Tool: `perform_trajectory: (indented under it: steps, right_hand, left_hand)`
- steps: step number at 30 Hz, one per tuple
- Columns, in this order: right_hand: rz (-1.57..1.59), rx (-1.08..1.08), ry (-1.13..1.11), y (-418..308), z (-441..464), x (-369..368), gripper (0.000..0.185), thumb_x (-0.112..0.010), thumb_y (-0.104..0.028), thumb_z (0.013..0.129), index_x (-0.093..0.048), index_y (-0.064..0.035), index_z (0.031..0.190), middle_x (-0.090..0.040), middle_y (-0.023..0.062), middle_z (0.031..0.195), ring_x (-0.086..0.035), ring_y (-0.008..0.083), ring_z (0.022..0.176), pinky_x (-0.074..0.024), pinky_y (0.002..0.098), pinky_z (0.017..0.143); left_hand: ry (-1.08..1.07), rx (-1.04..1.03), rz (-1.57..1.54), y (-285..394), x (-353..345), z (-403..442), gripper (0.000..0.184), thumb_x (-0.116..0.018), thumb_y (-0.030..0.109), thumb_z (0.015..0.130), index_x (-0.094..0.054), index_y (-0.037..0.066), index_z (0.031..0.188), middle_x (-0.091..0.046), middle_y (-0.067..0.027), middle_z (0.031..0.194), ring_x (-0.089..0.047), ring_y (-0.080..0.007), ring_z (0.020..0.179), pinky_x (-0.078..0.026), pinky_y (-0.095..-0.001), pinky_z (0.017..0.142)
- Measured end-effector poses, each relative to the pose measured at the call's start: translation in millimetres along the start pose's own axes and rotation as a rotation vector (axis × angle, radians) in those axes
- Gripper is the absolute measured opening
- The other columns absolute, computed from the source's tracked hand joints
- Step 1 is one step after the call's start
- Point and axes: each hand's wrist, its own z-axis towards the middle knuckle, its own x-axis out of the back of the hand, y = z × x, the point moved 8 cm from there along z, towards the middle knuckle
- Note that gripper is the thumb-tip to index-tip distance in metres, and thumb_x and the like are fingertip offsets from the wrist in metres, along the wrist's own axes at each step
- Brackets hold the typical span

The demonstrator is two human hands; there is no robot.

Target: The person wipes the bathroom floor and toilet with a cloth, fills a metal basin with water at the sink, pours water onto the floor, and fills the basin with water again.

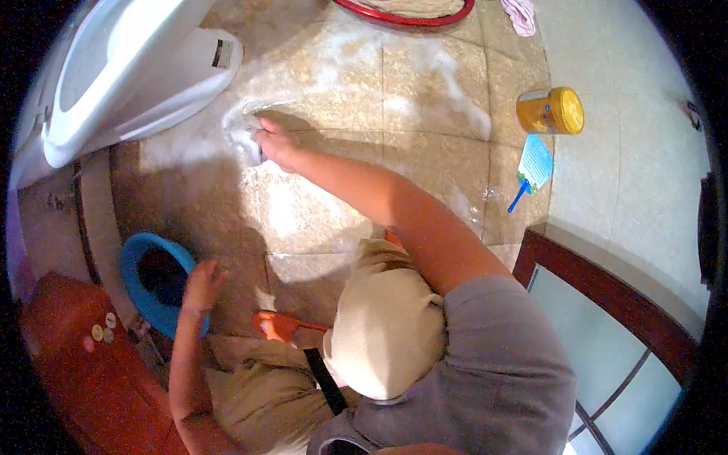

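Note:
My right hand (pixel 277 145) reaches out to the soapy tiled floor (pixel 326 193), its fingers closed and pressed down. Whatever it grips is mostly hidden; only a greyish edge shows under the fingers, amid white foam. My left hand (pixel 203 285) hangs in the air at the right rim of a blue basin (pixel 136 284), fingers loosely bent with nothing visible in them. The inside of the basin looks dark, and its contents are hard to make out.
A white toilet-like fixture (pixel 171 95) stands at upper left. A yellow tub (pixel 552 111) and a blue-handled brush or paddle (pixel 534 164) lie at right. A red-rimmed round basin (pixel 409 18) and a pink cloth (pixel 520 15) are at the top. A framed door (pixel 607 280) borders the lower right.

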Motion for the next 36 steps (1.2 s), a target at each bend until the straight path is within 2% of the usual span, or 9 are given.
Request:
perform_trajectory:
  steps: [4,8,10,12,15,19,22,28,36]
  right_hand:
    - [0.39,-0.133,0.064,-12.6,-40.7,66.5,0.042,-0.051,-0.018,0.093,-0.048,-0.0053,0.133,-0.057,0.0123,0.117,-0.055,0.0197,0.101,-0.046,0.0332,0.086]
    - [-0.358,0.076,0.479,112.9,-55.2,323.9,0.025,-0.054,-0.02,0.089,-0.065,-0.0008,0.101,-0.059,0.0011,0.08,-0.052,0.0144,0.078,-0.0443,0.0324,0.071]
    - [-0.579,0.227,0.619,82.1,-115.4,399.8,0.032,-0.049,-0.023,0.091,-0.061,-0.0006,0.11,-0.061,0.0059,0.089,-0.055,0.0171,0.08,-0.0459,0.0326,0.071]
    - [-0.662,0.273,0.713,79.0,-163.1,455.8,0.038,-0.044,-0.025,0.093,-0.058,-0.0004,0.12,-0.064,0.0107,0.097,-0.059,0.0198,0.082,-0.0475,0.0329,0.071]
    - [-0.659,0.136,0.875,129.4,-185.8,509.9,0.046,-0.052,-0.031,0.092,-0.052,-0.0003,0.127,-0.055,0.0213,0.126,-0.048,0.0383,0.118,-0.0359,0.0487,0.102]
    - [-1.408,0.086,0.655,127.8,-129.9,439.3,0.043,-0.051,-0.025,0.086,-0.057,-0.0009,0.121,-0.047,0.0233,0.134,-0.037,0.0401,0.129,-0.0269,0.0484,0.108]
    - [-1.24,0.506,0.716,121.0,-84.4,346.4,0.046,-0.06,-0.024,0.08,-0.058,-0.0013,0.121,-0.046,0.026,0.133,-0.038,0.0426,0.127,-0.0276,0.0502,0.108]
    - [-1.054,0.68,0.342,63.1,-20.1,126.6,0.064,-0.064,-0.007,0.072,-0.047,-0.0065,0.134,-0.037,0.027,0.141,-0.03,0.0457,0.133,-0.0205,0.057,0.11]
    - [-1.047,0.507,-0.357,65.8,-32.6,-107.1,0.062,-0.056,-0.001,0.08,-0.036,0.0005,0.139,-0.023,0.0265,0.149,-0.018,0.0459,0.139,-0.0204,0.0503,0.113]
  left_hand:
    - [0.066,-0.042,0.099,-1.2,-6.9,4.3,0.042,-0.063,0.025,0.088,-0.056,0.002,0.122,-0.056,-0.0229,0.123,-0.053,-0.0377,0.116,-0.042,-0.0438,0.099]
    - [0.08,0.012,-0.494,-52.4,-49.6,6.6,0.047,-0.062,0.027,0.089,-0.053,0.002,0.127,-0.053,-0.0235,0.129,-0.049,-0.0384,0.12,-0.038,-0.0437,0.104]
    - [0.018,-0.034,0.045,8.1,-8.4,2.6,0.049,-0.062,0.029,0.089,-0.052,0.002,0.128,-0.052,-0.0231,0.13,-0.048,-0.0383,0.121,-0.038,-0.0444,0.104]
    - [0.128,-0.071,-0.229,-48.6,-55.6,19.9,0.05,-0.062,0.028,0.088,-0.051,0.002,0.129,-0.049,-0.0229,0.133,-0.047,-0.0378,0.123,-0.037,-0.0435,0.105]
    - [0.015,0.032,-0.036,-45.2,-30.9,27.4,0.054,-0.06,0.026,0.089,-0.045,0.005,0.136,-0.039,-0.0185,0.143,-0.035,-0.0376,0.132,-0.027,-0.0453,0.111]
    - [0.108,0.204,0.542,-15.5,26.9,20.4,0.057,-0.063,0.017,0.081,-0.047,0.006,0.135,-0.033,-0.0167,0.149,-0.029,-0.038,0.137,-0.027,-0.0504,0.11]
    - [0.461,0.268,0.668,-56.5,19.3,9.2,0.073,-0.067,0.014,0.077,-0.036,0.009,0.143,-0.027,-0.0151,0.152,-0.021,-0.0385,0.14,-0.022,-0.0555,0.111]
    - [0.486,0.402,0.03,-118.5,-21.7,-10.0,0.101,-0.074,0.006,0.068,-0.013,-0.001,0.148,-0.026,-0.0239,0.15,-0.027,-0.0428,0.137,-0.024,-0.0465,0.113]
    - [0.485,0.416,-0.005,-149.2,-39.3,-31.6,0.08,-0.055,-0.005,0.079,-0.013,-0.001,0.148,-0.033,-0.026,0.145,-0.034,-0.0407,0.133,-0.028,-0.0438,0.111]
